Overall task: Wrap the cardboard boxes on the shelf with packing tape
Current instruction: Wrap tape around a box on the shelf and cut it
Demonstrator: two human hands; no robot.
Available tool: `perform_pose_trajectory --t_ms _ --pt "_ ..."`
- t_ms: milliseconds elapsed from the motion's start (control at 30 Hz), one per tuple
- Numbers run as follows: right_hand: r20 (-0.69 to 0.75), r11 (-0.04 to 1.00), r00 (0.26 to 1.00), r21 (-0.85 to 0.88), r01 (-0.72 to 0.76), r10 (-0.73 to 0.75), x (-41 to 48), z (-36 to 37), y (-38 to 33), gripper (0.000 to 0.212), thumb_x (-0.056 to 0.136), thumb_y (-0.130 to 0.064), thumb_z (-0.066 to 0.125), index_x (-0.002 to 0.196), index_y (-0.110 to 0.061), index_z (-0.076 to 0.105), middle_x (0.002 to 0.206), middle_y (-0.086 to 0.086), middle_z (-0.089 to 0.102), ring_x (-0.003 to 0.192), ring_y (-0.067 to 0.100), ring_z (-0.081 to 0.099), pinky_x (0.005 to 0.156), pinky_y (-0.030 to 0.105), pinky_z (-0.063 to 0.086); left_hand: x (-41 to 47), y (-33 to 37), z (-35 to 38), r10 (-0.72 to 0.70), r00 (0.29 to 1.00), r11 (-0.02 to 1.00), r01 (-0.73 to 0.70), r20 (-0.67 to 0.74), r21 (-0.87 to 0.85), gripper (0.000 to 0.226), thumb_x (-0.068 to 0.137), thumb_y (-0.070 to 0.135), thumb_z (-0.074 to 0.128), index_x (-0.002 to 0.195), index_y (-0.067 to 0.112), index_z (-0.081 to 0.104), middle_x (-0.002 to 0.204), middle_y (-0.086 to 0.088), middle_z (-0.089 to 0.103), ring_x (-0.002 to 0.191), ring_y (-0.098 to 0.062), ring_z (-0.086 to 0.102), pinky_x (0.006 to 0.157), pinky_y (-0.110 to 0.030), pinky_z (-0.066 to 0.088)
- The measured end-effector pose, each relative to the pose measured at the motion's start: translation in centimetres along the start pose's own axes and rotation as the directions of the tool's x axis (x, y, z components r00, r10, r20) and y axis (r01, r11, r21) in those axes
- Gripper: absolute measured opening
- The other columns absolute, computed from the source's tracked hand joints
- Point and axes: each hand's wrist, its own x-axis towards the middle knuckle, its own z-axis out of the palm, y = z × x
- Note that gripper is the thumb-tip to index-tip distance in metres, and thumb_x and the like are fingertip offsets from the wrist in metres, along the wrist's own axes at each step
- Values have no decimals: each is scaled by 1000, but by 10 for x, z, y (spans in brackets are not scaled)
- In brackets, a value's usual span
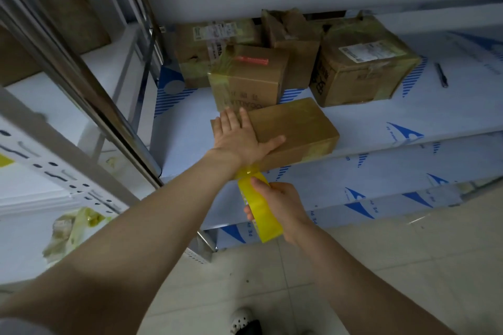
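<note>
Though closed, box point(294, 128) under left hand point(239, 137), tape point(257, 205) near

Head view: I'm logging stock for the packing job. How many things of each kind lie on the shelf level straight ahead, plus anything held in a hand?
Cardboard boxes: 5
Pen: 1
Yellow tape roll, gripped by the right hand: 1
Total: 7
</note>
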Motion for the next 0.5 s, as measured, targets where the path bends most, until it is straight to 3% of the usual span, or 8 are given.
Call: perform_pose_trajectory --t_ms 100,200,300,367,467,500 --pt "15 1000 1000 -28 3 -3 0 -4 -1 32 89 -31 64 80 -1 63 61 14 67 47 19 63 55 27 54 5 -21 -25 73 972 996 -82 224 33 136 56 85 58 149 26 -20 155 -11 -26 141 -28 -28 114 -49 -15" --pt "37 999 999 -48 6 -4 0 -8 -1 30 87 -31 67 79 -3 64 63 14 69 50 20 64 60 30 55 3 -47 -24 138 962 990 -135 235 -29 132 56 68 75 148 39 -16 157 -5 -10 143 -29 -14 117 -46 0" --pt "101 1000 995 -13 -15 16 -10 -13 -6 21 86 -23 68 83 -2 66 69 16 70 56 23 66 65 34 56 4 -45 -22 158 974 986 -147 162 -77 124 58 63 78 150 41 -3 152 -5 6 140 -30 2 115 -40 14" --pt "172 1000 985 -12 3 -1 -25 -21 -15 18 82 -17 69 89 0 67 78 21 70 65 28 67 74 41 55 5 -45 -30 136 968 988 -117 213 -96 123 54 68 77 149 43 3 150 -4 14 139 -30 11 116 -42 19" --pt "306 994 947 -11 106 -98 -53 -37 -40 33 71 -19 67 96 2 68 85 24 70 73 31 68 73 41 55 3 -54 -44 145 926 940 -20 348 -340 132 33 77 77 148 40 22 149 3 29 137 -20 30 115 -38 26" --pt "337 988 931 -13 154 -141 -63 -39 -53 35 69 -19 65 97 1 69 85 22 70 74 30 68 72 40 55 0 -56 -49 176 912 896 7 369 -444 124 33 73 76 144 36 34 144 6 39 131 -16 39 111 -33 31"
